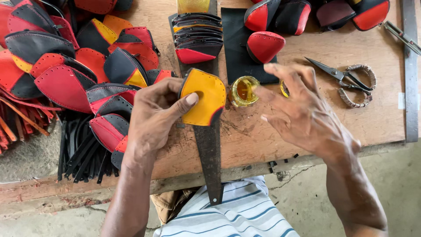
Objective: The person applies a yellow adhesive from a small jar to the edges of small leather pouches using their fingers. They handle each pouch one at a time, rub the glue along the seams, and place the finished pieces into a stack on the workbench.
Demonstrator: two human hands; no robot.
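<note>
Head view: the left hand (pixel 153 112) pinches a yellow leather panel with a red-black corner (pixel 204 97) over the wooden bench (pixel 307 118). The small glass jar of yellow glue (pixel 244 91), seemingly, sits just right of the panel, nearer the right hand (pixel 302 114), whose fingers (pixel 285 72) spread wide, empty.

This is a leather craft workshop. A worn wooden bench (pixel 307 127) carries heaps of cut red, black and yellow leather pieces (pixel 79 66), scissors (pixel 346 79), and a small jar (pixel 243 91) of what may be glue, above a rough concrete floor (pixel 394 175).
</note>
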